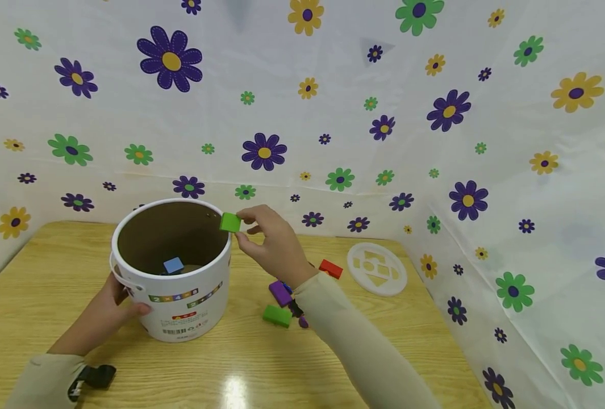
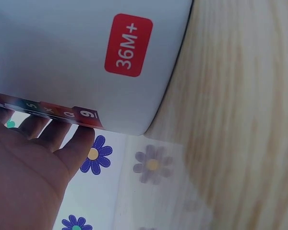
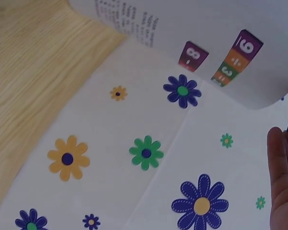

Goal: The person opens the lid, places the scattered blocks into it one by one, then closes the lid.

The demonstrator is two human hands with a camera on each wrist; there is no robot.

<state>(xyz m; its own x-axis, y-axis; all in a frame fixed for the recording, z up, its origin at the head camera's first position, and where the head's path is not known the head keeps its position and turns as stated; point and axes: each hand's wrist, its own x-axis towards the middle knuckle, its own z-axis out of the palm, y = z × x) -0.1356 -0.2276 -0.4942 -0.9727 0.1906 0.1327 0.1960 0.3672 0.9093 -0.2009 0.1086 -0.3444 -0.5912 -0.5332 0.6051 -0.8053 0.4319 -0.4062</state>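
Steadying the white bucket (image 1: 215,301) from its left side, my left hand (image 1: 110,312) lays its thumb on the front wall. The left wrist view shows that hand's fingers (image 2: 81,143) round the bucket's side, their tips hidden. My right hand (image 1: 268,241) pinches a small green block (image 1: 230,222) between thumb and fingers, at the bucket's right rim. Inside the bucket, a light blue block (image 1: 173,265) shows near the bottom. In the right wrist view only part of the right hand (image 3: 283,182) appears, at the right edge.
Right of the bucket lie a purple block (image 1: 280,293), another green block (image 1: 277,316) and a red block (image 1: 331,268), with small dark pieces partly hidden by the right arm. Farther right is a white disc with cut-out shapes (image 1: 384,287). Flower-patterned sheeting (image 1: 282,113) walls the wooden table (image 1: 220,369).
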